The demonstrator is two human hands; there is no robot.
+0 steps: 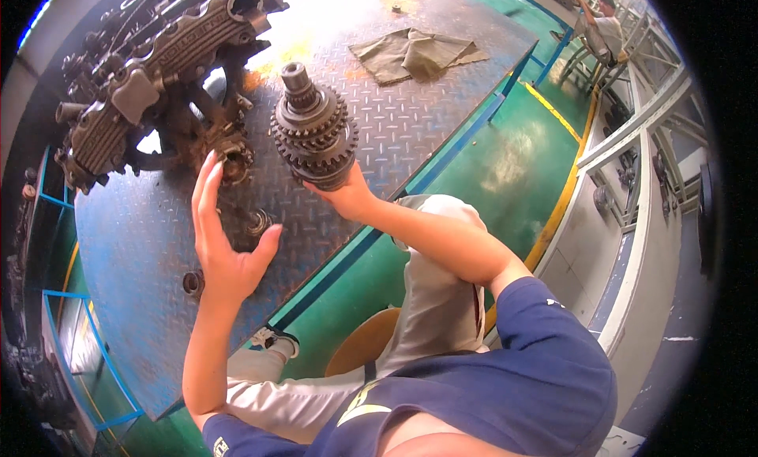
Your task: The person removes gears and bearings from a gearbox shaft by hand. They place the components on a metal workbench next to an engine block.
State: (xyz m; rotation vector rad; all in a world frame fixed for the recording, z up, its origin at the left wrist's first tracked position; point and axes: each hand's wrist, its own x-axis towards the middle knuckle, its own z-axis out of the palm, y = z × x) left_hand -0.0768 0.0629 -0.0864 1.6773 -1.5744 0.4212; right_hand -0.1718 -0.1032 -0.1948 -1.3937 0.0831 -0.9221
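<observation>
My right hand (pixel 345 195) grips the lower end of a gear shaft (pixel 314 133), a thick metal shaft stacked with toothed gears. It stands nearly upright, its narrow splined end pointing away from me. My left hand (pixel 229 248) is raised over the table, fingers stretched and thumb apart, with nothing in it. Its fingertips are close to a rusty round hub (pixel 233 159) in front of the engine parts. Just beyond the left thumb lies a small ringed metal part (pixel 259 222). A dark metal ring (pixel 193 282) rests beside my left wrist.
Large engine parts with a ribbed cover (pixel 170 58) fill the table's far left. A greenish-brown cloth (pixel 414 54) lies at the back of the patterned steel table (pixel 395 129). One small piece (pixel 396 9) sits beyond it. Far right, a person (pixel 606 31) sits near metal racks.
</observation>
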